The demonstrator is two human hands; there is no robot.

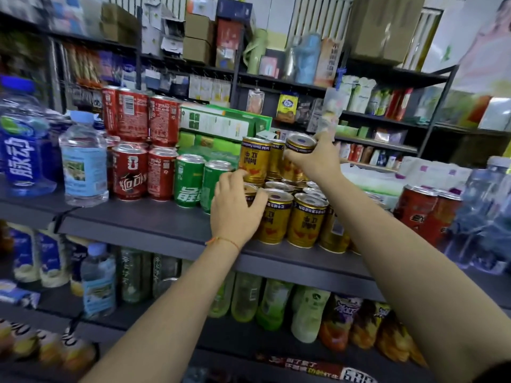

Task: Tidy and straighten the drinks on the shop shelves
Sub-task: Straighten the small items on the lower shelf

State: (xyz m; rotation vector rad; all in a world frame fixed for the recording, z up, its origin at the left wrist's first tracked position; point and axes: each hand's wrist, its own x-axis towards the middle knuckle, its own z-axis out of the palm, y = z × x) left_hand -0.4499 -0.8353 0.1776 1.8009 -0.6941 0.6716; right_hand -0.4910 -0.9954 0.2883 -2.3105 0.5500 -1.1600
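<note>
Nearest, below the grey shelf [154, 217], soft plastic bottles [246, 297] in pale green and orange are standing in a blurred row. Two bare forearms are reaching up over that lower tier.

The left hand [235, 208], with a thin orange cord at its wrist, is lying against the front gold cans [305, 223]. Its fingers are bending round the nearest one, most of which is hidden behind the hand, so I cannot tell how firmly it is holding. These cans are short smooth metal cylinders with shiny gold walls, a dark band near the top and silvery lids. They are standing upright and close together on the matte shelf board.

Just behind, the right hand [315, 158] is gripping a raised gold can [300, 150] round its upper part, the fingers wrapping the dark rim band. That can is tipping slightly, its long axis leaning from vertical, the lid facing up and toward me. It is sitting at the second layer, beside another stacked gold can [255, 160] that is standing straight.

To the left, green cans [189, 181] and glossy red cans [130, 172] are lining up, the red ones piled two high. Further left stand a clear water bottle [84, 161] and a blue bottle [23, 142].

Beyond, dark metal racks [387, 120] are carrying cardboard boxes [384, 26] and small packets.
</note>
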